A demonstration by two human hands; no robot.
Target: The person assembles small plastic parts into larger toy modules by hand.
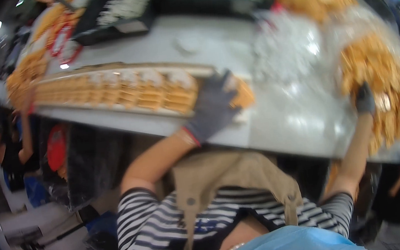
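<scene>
My left hand, in a grey glove, lies over the right end of a long, narrow, pale tray. Its fingers are spread beside an orange piece at that end; no firm grip on it shows. Flat orange pieces fill the tray in rows, several of them topped with something white or clear. On the right, my right hand, also gloved, reaches into a heap of loose orange pieces on clear plastic. Blur and the heap hide its fingertips, so what it holds cannot be told.
Small clear-white parts lie in a heap between the tray and the orange pile. Black bins with white parts stand along the far side, near a red object. Another person is at the table's left end.
</scene>
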